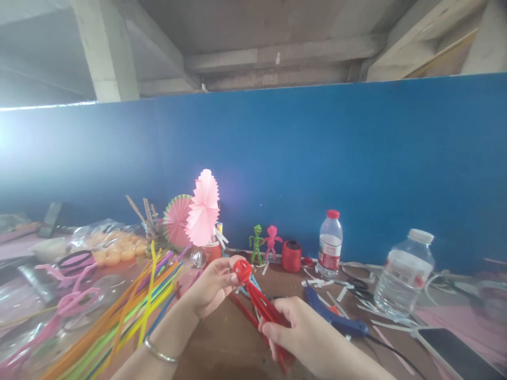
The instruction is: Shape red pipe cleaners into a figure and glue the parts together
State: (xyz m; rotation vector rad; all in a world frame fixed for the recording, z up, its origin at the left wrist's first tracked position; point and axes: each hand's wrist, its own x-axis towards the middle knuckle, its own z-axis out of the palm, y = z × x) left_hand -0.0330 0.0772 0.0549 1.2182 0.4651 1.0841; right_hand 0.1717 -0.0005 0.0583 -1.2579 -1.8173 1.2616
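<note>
My left hand (217, 282) pinches the looped, knotted head of a bundle of red pipe cleaners (257, 295) between thumb and fingers. Lower down, my right hand (291, 327) is closed around the loose strands, whose ends poke out below it. The bundle slants from upper left to lower right over the brown table (222, 348). Behind it stand a green pipe-cleaner figure (257, 244) and a pink pipe-cleaner figure (272, 243), side by side against the blue wall. Parts of the strands are hidden by my right fingers.
Colourful pipe cleaners (130, 311) lie on the left. A pink paper fan (204, 211) rises behind my left hand. Farther right are a red holder (291, 257), a red-capped bottle (330, 245), a blue glue gun (336, 316), a large water bottle (406, 274) and a phone (455, 351).
</note>
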